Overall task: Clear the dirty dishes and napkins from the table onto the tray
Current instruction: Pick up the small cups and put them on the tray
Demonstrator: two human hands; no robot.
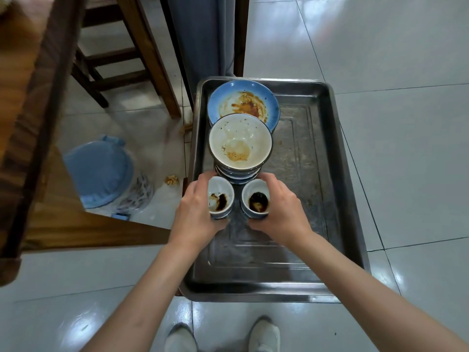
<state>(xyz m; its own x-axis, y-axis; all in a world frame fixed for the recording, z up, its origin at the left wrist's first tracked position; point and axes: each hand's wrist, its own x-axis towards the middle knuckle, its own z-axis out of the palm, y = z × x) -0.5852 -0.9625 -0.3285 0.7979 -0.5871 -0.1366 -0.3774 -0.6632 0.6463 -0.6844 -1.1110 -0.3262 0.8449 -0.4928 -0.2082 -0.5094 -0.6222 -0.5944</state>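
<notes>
Hands over metal tray (330, 158): left hand (195, 212) grips one sauce-stained cup stack (220, 199), right hand (281, 209) grips another (255, 200), just beside stacked bowls (239, 143).

Soft, even indoor light falls from overhead, bright enough that everything in front of me reads clearly. White patches of glare shine on the glossy floor tiles (380, 59) in the upper right of the frame and again low down near my shoes (264, 335). The metal tray (337, 189) gives only a dull sheen. Shadows are faint and soft-edged. The wide lens bends straight lines toward the edges, and the wooden table (33, 102) in the upper left is smeared and out of focus.
</notes>
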